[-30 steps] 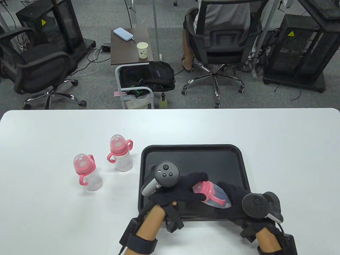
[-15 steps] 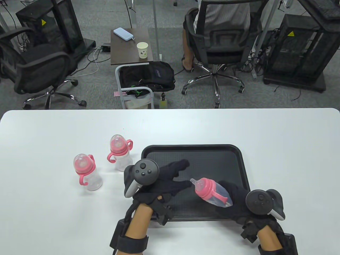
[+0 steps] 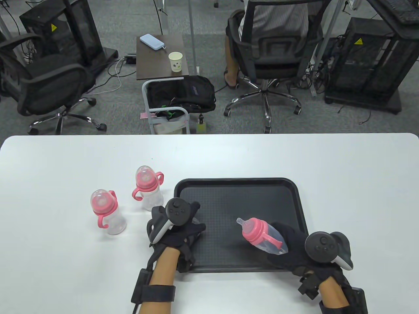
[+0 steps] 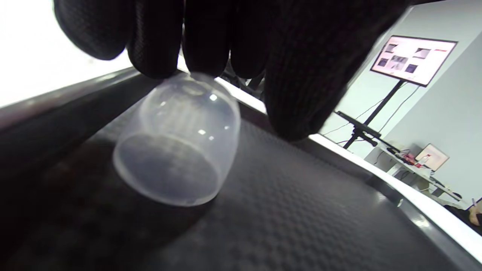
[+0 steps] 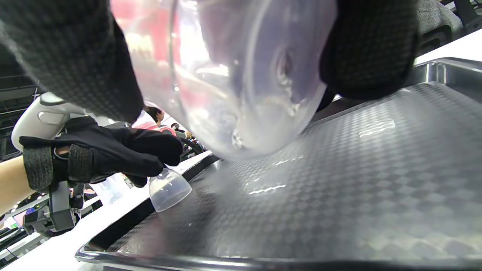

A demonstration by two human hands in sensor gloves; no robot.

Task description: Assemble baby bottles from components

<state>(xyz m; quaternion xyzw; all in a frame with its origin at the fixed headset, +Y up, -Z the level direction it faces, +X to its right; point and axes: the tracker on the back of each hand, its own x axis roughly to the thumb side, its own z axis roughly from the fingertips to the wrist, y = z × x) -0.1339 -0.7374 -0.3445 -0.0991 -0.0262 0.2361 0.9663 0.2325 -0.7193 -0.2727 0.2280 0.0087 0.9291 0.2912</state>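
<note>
My right hand (image 3: 294, 248) grips a clear baby bottle (image 3: 263, 237) with a pink handled collar and bare nipple, tilted with the nipple pointing up-left over the black tray (image 3: 239, 188). The right wrist view shows the bottle's base (image 5: 244, 82) between my fingers. My left hand (image 3: 183, 225) is at the tray's left side and its fingertips (image 4: 211, 41) touch the top of a clear dome cap (image 4: 177, 139) that stands on the tray floor. The cap also shows in the right wrist view (image 5: 169, 188). Two assembled capped bottles stand left of the tray (image 3: 149, 188) (image 3: 108, 211).
The white table (image 3: 343, 170) extends around the tray on all sides. The tray's raised rim (image 4: 376, 177) runs close behind the cap. Chairs, a small side table and equipment racks stand on the floor beyond the table's far edge.
My left hand has let go of the bottle's top, moved left across the tray and come down onto the clear cap. My right hand keeps the bottle, now with its nipple exposed.
</note>
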